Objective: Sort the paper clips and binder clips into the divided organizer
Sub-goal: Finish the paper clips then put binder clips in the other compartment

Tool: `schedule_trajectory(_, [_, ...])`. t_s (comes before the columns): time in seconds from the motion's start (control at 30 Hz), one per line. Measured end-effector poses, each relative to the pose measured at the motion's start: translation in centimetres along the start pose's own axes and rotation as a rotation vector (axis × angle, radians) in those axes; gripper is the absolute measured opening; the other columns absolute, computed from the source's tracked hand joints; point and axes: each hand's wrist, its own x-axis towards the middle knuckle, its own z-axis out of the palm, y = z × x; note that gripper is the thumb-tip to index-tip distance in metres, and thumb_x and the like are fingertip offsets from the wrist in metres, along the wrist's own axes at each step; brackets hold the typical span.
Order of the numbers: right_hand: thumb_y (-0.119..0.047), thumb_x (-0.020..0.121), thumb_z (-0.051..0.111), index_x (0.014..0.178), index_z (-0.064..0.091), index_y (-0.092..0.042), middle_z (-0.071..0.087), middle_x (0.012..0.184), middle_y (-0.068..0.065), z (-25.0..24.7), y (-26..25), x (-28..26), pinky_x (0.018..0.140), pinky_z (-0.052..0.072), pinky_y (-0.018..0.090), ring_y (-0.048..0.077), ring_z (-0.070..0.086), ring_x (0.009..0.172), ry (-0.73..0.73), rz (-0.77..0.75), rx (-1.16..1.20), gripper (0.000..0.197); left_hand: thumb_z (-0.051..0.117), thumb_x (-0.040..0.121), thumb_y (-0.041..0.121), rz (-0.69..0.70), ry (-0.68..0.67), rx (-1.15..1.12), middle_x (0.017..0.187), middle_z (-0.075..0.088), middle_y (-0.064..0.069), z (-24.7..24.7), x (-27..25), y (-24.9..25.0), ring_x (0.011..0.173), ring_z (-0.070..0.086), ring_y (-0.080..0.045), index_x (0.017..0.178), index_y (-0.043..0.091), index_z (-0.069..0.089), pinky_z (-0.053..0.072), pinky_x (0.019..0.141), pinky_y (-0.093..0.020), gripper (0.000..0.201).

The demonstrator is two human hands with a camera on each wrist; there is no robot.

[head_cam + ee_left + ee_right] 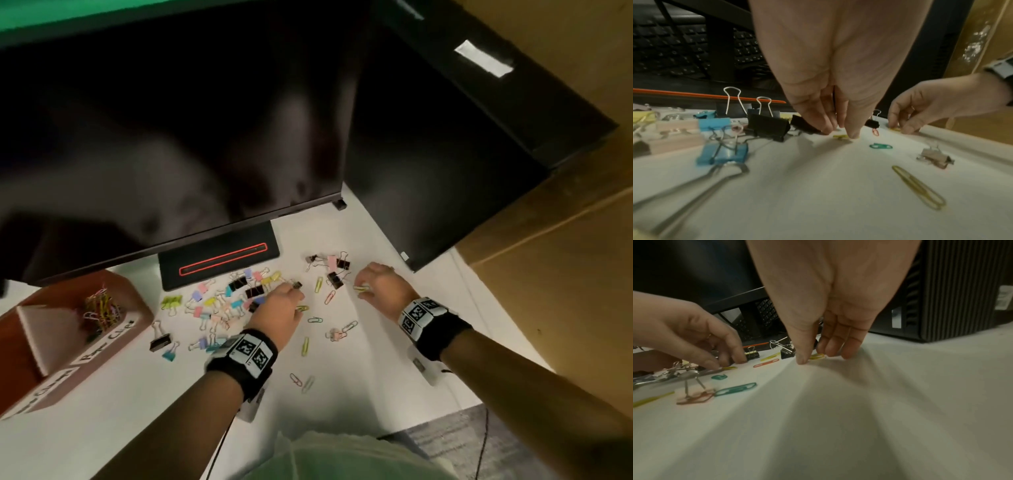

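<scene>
Pinching flat yellow wire paper clips (pixel 361 288) off the white bench (pixel 376 342), both hands, left (pixel 277 308) and right (pixel 383 284), should slide fingertips under; the brown divided organizer (pixel 20 342) waits far left.

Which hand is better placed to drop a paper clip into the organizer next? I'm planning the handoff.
Left. The left hand works beside the organizer at the desk's left; the right hand, fingertips on a yellow paper clip, would have to cross over it.
</scene>
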Motion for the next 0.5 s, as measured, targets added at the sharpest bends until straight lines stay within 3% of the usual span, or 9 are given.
schedule_trajectory(0.13, [-0.013,0.088,0.06,0.105,0.066,-0.011,0.062,0.108,0.009,0.2,0.3,0.5,0.087,0.046,0.03,0.025,0.058,0.101,0.023,-0.063,0.063,0.018,0.05,0.091,0.013,0.0,0.035,0.066,0.124,0.052,-0.007,0.6,0.3,0.1,0.113,0.051,-0.024,0.113,0.012,0.058,0.042,0.098,-0.032,0.024])
schedule_trajectory(0.37, [-0.012,0.088,0.06,0.109,0.064,-0.011,0.066,0.104,0.009,-0.1,0.0,1.1,0.087,0.048,0.027,0.023,0.062,0.096,-0.029,-0.07,0.122,0.022,0.051,0.088,0.005,-0.062,-0.005,0.094,0.107,0.053,-0.005,0.7,1.0,0.6,0.093,0.057,-0.02,0.097,0.013,0.059,0.05,0.085,-0.03,0.014])
schedule_trajectory(0.5, [-0.016,0.088,0.061,0.117,0.06,-0.011,0.065,0.108,0.01,-0.2,-0.7,1.9,0.089,0.048,0.031,0.025,0.061,0.099,0.016,-0.062,0.145,0.03,0.051,0.087,0.004,-0.072,-0.081,0.122,0.112,0.054,-0.005,0.9,1.2,0.4,0.108,0.055,-0.021,0.095,0.013,0.059,0.047,0.093,-0.03,0.014])
